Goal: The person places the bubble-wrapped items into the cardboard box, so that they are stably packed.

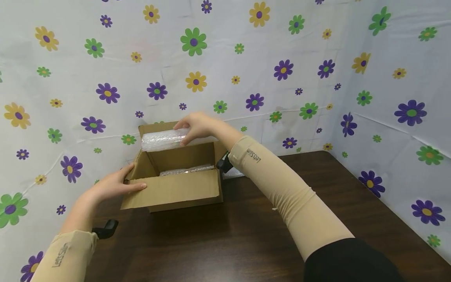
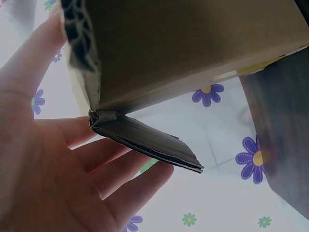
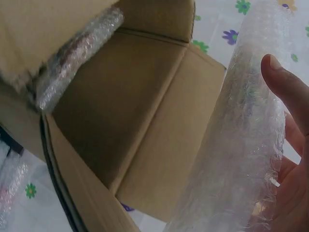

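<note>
An open cardboard box [image 1: 172, 192] stands on the table with its flaps spread. My right hand [image 1: 201, 125] grips a bubble-wrapped bundle [image 1: 163, 140] above the box's back side; in the right wrist view the bundle [image 3: 231, 125] lies between thumb and fingers. A second wrapped item [image 1: 186, 170] is inside the box, and the right wrist view shows that item [image 3: 79, 58] near one wall. My left hand [image 1: 112, 186] holds the box's left side, thumb on the front flap; in the left wrist view the fingers [image 2: 140, 186] lie under a side flap [image 2: 149, 140].
Another piece of bubble wrap [image 1: 232, 173] lies on the dark wooden table [image 1: 246, 231] just right of the box. Behind the table hangs a white cloth [image 1: 218, 74] printed with flowers, which continues along the right side.
</note>
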`<state>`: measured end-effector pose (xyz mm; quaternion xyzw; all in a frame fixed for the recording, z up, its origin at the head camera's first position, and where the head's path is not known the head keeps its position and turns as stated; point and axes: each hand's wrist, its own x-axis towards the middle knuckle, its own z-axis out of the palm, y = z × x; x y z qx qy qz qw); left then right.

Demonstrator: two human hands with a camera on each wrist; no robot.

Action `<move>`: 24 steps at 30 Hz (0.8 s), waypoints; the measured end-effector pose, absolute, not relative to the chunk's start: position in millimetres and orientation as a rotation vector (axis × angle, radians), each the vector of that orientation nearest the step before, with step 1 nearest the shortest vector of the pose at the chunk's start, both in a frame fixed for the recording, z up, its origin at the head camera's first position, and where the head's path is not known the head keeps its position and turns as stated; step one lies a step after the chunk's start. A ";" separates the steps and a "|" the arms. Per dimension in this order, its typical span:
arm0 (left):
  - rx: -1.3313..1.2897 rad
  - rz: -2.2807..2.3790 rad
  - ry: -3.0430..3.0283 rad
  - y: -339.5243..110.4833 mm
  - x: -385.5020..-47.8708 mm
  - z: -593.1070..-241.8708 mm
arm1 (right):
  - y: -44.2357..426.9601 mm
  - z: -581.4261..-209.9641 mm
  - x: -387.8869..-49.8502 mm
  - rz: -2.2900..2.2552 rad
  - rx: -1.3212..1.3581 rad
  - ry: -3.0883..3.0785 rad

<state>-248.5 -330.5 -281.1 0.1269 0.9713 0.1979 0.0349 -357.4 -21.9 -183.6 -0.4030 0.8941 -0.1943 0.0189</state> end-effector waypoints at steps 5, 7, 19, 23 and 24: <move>0.383 0.630 2.974 -329.8 -247.9 -280.9 | -31.8 -195.6 -357.5 -0.611 -1.220 2.751; 0.377 0.646 2.965 -328.6 -248.0 -279.6 | -34.8 -199.3 -357.3 -0.600 -1.201 2.753; 0.400 0.625 2.974 -331.2 -250.8 -280.5 | -49.7 -218.3 -358.5 -0.544 -1.183 2.705; 0.393 0.633 2.972 -330.5 -249.4 -280.6 | -51.0 -222.3 -357.7 -0.533 -1.188 2.698; 0.391 0.634 2.972 -330.0 -249.1 -280.6 | -51.2 -223.7 -357.4 -0.532 -1.188 2.695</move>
